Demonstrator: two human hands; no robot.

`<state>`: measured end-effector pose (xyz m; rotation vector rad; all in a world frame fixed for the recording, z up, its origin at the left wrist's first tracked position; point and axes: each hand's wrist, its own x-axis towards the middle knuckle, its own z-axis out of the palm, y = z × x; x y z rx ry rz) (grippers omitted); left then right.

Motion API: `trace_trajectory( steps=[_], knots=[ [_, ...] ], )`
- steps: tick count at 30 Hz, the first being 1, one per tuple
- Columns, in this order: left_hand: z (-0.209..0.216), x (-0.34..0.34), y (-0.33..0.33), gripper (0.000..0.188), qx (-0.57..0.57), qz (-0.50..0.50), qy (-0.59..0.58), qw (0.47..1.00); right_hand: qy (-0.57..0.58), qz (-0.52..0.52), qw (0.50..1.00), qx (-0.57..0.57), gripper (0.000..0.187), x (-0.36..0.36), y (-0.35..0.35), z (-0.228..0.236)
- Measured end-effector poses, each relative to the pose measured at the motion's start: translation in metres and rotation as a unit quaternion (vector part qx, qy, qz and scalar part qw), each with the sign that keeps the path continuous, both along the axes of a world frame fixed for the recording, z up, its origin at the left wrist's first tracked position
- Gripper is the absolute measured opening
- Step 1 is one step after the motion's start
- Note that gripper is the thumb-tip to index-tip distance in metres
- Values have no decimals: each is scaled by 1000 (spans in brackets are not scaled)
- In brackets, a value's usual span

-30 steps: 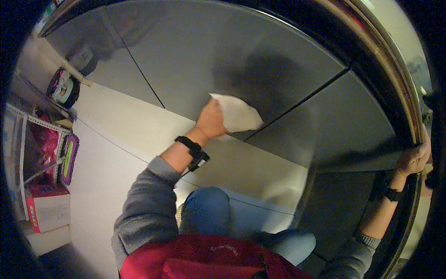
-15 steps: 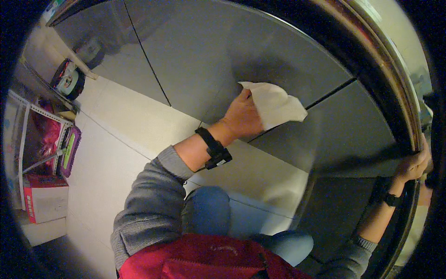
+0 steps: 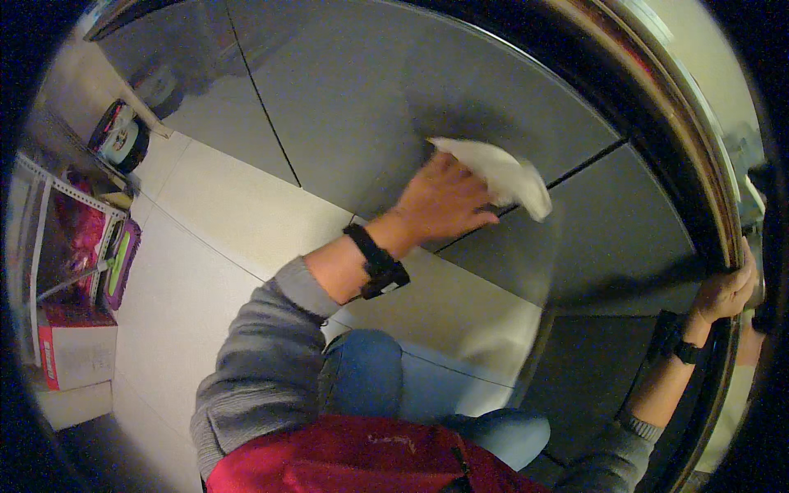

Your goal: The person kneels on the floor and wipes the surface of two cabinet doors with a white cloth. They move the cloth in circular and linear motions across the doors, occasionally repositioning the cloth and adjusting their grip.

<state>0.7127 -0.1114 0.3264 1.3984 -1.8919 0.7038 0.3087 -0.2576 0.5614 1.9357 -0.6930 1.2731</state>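
Observation:
My left hand (image 3: 444,197) lies on a white cloth (image 3: 501,171), pressing it against a glossy dark-grey cabinet front (image 3: 353,107). The cloth is blurred and bunched beyond my fingers, and its lower corner hangs over the dark seam between two panels. A thumb or finger sticks out below the cloth. Over at the right, my right hand (image 3: 727,292) is wrapped round the dark counter edge (image 3: 713,193); its fingertips are partly hidden on the far side.
Pale floor tiles (image 3: 205,271) run along the cabinet's foot. On the left stand a metal shelf rack (image 3: 37,271), a red-and-white carton (image 3: 78,353), a purple-and-green brush head (image 3: 123,267) and a round black container (image 3: 119,140). My bent knees (image 3: 366,374) are close below the panels.
My left hand has turned, its fingers now spread more over the cloth. The cloth has folded narrower and shifted slightly right. My right hand keeps its place on the counter edge.

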Motion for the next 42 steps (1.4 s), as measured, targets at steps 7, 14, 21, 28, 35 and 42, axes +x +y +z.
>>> trace_trajectory(
  steps=[7,14,21,28,35,42],
  knots=[
    [54,44,-4,50,-72,21,270,960,22,40,999,-15,52,4,3,-2],
    [55,180,22,59,-223,196,356,886,-10,43,999,8,53,12,0,16],
    [14,23,-2,51,-12,29,201,979,15,-1,1000,10,52,28,8,24],
    [-78,47,-9,43,118,-59,247,960,10,57,997,54,54,24,11,23],
    [-114,164,30,68,-149,124,730,656,3,45,999,-6,54,18,-6,32],
    [-173,82,22,69,-37,-33,937,345,13,3,999,-36,59,21,-5,39]
  ],
)
